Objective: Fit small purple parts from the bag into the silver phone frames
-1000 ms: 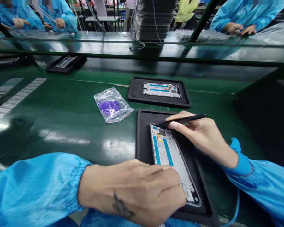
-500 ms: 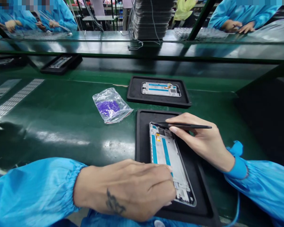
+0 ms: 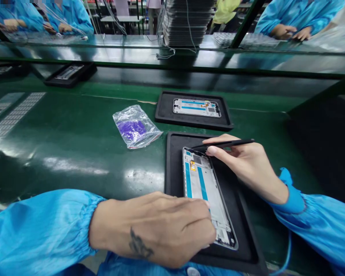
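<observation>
At 9 o'clock on the green desk [image 3: 60, 134], strips of small grey labels [image 3: 14, 111] are lying flat. Toward the centre, a clear plastic bag [image 3: 135, 128] with purple parts inside is lying just beside the black tray [image 3: 175, 161], at the tray's 10 o'clock.

The left hand [image 3: 166, 226] is pressing on the 6 o'clock end of the phone frame [image 3: 202, 184]. Its fingers are drawn together and curled over the frame's near-left edge, clamping it down. This hand is staying in the same place as half a second ago, so the frame is remaining seated in the black tray and pointing toward 12 o'clock.

The right hand [image 3: 244, 165] is pinching the black pointed tool [image 3: 227, 144] between thumb and forefinger, at the tray's 2 o'clock. Half a second ago the tool was lying nearly level and lower over the frame's top end. Now its rear end is tilting upward again, and its tip is sitting at the frame's 12 o'clock edge. Contact between tip and frame cannot be confirmed. Judging from this, the work is staying at the frame's top end while the frame itself is being kept still.

At the tray's 12 o'clock, a second tray [image 3: 163, 111] is carrying a second frame [image 3: 196, 107], lying crosswise and untouched.
</observation>
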The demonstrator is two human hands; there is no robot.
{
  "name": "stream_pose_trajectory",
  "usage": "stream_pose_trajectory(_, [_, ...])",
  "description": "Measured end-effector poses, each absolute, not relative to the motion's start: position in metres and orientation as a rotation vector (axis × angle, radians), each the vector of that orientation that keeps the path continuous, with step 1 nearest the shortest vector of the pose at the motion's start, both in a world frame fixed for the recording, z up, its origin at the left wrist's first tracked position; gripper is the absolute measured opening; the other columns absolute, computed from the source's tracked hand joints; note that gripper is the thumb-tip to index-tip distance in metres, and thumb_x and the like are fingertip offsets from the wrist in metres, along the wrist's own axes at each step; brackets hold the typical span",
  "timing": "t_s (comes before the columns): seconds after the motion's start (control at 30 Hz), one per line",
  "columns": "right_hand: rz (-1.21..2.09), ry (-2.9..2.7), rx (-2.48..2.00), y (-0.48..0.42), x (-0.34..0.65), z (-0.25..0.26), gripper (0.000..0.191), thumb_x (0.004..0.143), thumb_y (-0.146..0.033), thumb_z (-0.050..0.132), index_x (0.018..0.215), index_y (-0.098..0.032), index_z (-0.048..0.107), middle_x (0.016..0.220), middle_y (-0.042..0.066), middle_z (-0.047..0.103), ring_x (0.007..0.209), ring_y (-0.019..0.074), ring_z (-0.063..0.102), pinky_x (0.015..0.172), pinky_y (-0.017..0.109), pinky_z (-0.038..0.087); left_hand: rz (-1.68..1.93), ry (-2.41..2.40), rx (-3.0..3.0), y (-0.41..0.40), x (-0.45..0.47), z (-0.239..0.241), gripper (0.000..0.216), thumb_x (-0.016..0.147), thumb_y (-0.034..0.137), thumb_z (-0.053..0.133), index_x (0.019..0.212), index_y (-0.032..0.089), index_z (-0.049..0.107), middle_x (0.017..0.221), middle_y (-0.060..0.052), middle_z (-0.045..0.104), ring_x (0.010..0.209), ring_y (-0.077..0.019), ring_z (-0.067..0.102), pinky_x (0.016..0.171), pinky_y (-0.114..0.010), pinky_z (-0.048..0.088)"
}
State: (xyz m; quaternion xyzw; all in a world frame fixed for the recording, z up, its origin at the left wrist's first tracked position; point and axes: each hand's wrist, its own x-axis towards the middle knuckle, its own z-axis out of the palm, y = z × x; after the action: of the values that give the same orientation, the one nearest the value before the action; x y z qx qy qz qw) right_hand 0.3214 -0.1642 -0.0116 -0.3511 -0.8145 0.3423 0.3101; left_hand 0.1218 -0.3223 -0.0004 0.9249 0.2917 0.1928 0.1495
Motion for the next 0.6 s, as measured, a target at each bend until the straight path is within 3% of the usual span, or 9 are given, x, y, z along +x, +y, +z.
stream_pose_trajectory(0.6, [0.922,-2.131,-0.983,-0.1606,0.3185,-0.0122,0.020,0.086,-0.040,0.072,0.090,-0.021,0.077,0.098,0.005,0.078,0.083,0.0230,0.073,0.068,0.031,0.059,0.593,0.862,2.636,-0.3217,0.1197,-0.0020,0.018,0.105,0.020,0.035,0.097,0.018,0.051,0.107,-0.008,0.065,0.098,-0.0158,0.067,0.080,-0.023,0.059])
